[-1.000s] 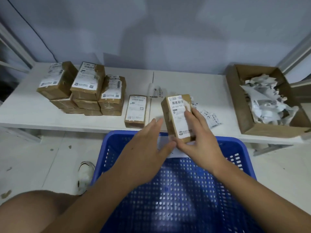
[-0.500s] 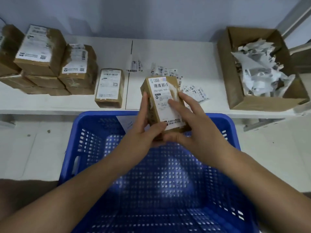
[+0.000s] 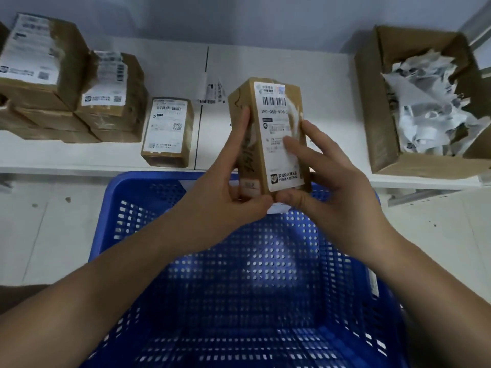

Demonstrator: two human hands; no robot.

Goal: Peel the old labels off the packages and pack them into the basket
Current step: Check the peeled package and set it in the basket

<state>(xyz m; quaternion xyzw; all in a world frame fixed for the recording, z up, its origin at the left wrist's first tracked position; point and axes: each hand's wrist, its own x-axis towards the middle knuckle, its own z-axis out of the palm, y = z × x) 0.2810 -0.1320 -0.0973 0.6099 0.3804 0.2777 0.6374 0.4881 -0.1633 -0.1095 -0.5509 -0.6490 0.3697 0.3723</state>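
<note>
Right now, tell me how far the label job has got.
Done: peeled labels fill the cardboard box. In hand: both hands, left and right, hold one package, label still on. Left: the stacked packages; no package shows in the basket.

White table (image 3: 265,62) set against a plain pale bluish wall (image 3: 239,14); a dark seam is seen down the tabletop's middle. Pale floor (image 3: 47,235) below, marked with a few dark specks and thin joint lines. Metal frame bars (image 3: 414,199) visible under the table at right. Lighting dim, even.
</note>
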